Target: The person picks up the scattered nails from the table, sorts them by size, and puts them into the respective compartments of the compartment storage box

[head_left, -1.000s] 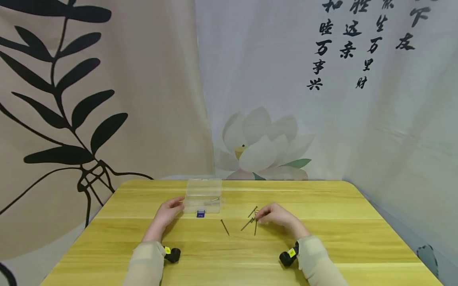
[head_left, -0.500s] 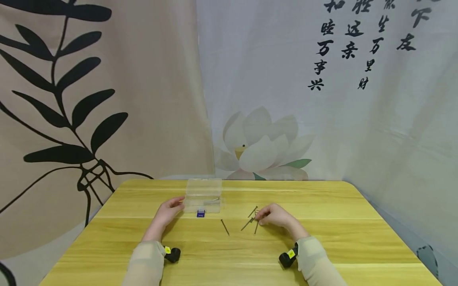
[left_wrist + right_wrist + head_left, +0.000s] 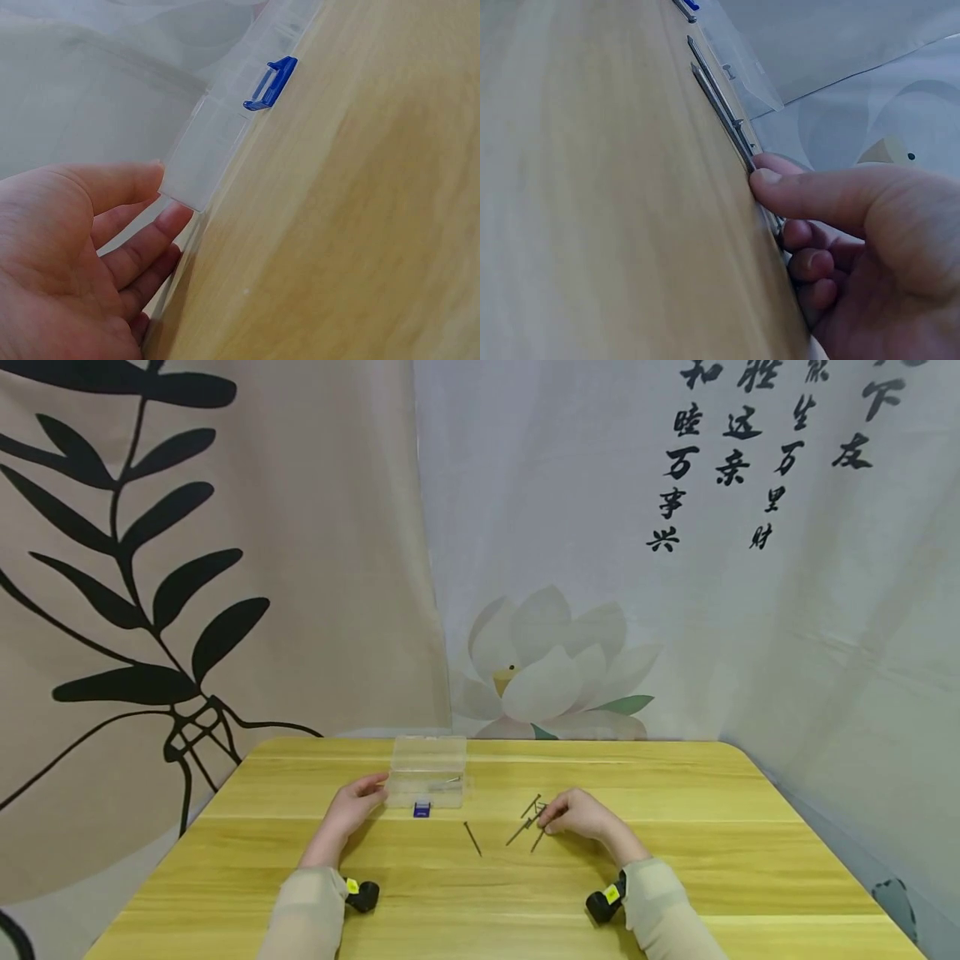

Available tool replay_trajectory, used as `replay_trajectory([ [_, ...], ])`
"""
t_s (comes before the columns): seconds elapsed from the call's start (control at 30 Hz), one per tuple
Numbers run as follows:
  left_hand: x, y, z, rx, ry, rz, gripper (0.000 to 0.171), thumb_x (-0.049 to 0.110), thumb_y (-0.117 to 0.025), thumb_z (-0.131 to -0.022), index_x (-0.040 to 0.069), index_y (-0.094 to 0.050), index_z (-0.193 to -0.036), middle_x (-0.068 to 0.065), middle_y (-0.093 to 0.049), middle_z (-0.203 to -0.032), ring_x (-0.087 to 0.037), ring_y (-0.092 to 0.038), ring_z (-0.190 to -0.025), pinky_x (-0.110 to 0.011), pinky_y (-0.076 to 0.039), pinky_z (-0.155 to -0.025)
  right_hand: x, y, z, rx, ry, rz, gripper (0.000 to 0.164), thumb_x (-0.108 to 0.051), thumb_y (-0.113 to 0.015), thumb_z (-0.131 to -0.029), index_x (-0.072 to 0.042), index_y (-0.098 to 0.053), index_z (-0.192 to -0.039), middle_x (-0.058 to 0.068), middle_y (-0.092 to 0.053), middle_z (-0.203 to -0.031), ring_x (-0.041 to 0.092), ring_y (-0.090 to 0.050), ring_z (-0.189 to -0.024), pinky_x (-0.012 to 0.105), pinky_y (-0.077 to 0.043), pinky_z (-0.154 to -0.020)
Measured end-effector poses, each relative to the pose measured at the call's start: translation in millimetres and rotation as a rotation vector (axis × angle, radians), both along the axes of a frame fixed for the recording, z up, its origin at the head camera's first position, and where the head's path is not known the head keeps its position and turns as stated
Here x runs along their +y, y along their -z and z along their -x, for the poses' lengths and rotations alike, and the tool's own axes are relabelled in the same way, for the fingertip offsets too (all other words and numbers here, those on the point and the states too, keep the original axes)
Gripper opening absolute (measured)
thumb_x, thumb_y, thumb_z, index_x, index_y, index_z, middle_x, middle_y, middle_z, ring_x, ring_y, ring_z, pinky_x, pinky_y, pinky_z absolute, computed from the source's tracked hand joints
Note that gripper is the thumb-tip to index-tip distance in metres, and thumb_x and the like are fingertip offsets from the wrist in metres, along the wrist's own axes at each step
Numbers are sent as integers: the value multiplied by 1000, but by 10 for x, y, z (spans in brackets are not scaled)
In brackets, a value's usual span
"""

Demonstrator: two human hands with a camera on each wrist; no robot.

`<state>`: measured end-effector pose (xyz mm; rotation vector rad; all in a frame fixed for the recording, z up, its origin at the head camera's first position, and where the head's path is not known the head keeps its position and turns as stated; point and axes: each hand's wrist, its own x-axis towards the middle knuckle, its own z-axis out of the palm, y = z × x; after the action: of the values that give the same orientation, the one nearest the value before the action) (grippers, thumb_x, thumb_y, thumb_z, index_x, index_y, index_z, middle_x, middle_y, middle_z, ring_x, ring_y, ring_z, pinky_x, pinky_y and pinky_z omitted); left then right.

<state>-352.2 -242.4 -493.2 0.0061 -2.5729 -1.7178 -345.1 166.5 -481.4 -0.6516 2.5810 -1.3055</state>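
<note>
Box: one, clear plastic box, at the left of the far half of the table; one lid, raised along its far side; one blue latch, on its near edge.
Nails inside: at least one boxed nail, toward the right end; the plastic blurs a fuller count.
Loose nails: at least four. One lone nail lies apart, near and to the right of the box. At least three form a cluster left of the right hand: a far nail, a middle nail and the held nail. Small overlapping parts by the fingertips cannot be counted.
Hands: two, each with one black wrist camera at a pale sleeve.
Left hand: thumb and fingers extended, their tips touching the left end of the box, not wrapped round it.
Right hand: thumb and finger pinch the held nail, whose free end points near and left; the other fingers are bent.
Position of the nails: cluster just beside the right fingertips; lone nail between the two hands, touched by neither.
Change from the earlier frames: the held nail slants more, its free end slightly farther left; box, lone nail and left hand keep essentially their places.
Backdrop: one dark plant print left, one pale lotus print right of it.
</note>
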Motion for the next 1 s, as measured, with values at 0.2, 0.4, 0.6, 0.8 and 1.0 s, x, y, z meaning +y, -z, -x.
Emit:
replay_trajectory([
  [0.2, 0, 23, 14, 11, 2, 4, 42, 11, -59, -96, -2, -53, -136, -25, -56, -127, -37, -50, -119, -49, -38, -100, 27, 10, 7, 13, -30, -24, 5, -2, -73, -83, -2, -74, -88, 3, -66, -90, 14, -55, -79, 27, -47, -69],
  [0.4, -1, 23, 9, 9, 4, 9, 42, 12, -59, -96, -1, -54, -136, -24, -56, -127, -37, -49, -119, -49, -38, -100, 41, 35, 14, 16, -78, -45, 4, -2, -71, -85, -3, -71, -89, 1, -63, -89, 15, -54, -80, 26, -46, -70],
  [0.6, -13, 20, 9, 21, 6, 18, 42, 12, -59, -96, -2, -54, -135, -25, -56, -127, -38, -49, -120, -49, -38, -101, 36, 27, 18, 44, -120, -77, 4, -3, -67, -88, -3, -70, -91, 1, -61, -91, 17, -52, -84, 27, -45, -73],
  [0.8, -31, 22, -29, 78, 11, 26, 40, 17, -61, -95, 1, -59, -132, -22, -61, -120, -36, -53, -112, -47, -43, -95, 38, 38, 29, 47, -128, -71, 5, -3, -65, -90, -4, -69, -92, 1, -61, -92, 18, -51, -85, 29, -43, -75],
  [1.0, -15, 4, -19, 55, 7, 12, 40, 14, -60, -95, -1, -57, -133, -23, -60, -122, -37, -52, -115, -48, -41, -97, 40, 18, 27, 109, -64, -51, 7, -4, -62, -91, -4, -69, -92, 4, -56, -93, 19, -50, -84, 34, -43, -74],
])
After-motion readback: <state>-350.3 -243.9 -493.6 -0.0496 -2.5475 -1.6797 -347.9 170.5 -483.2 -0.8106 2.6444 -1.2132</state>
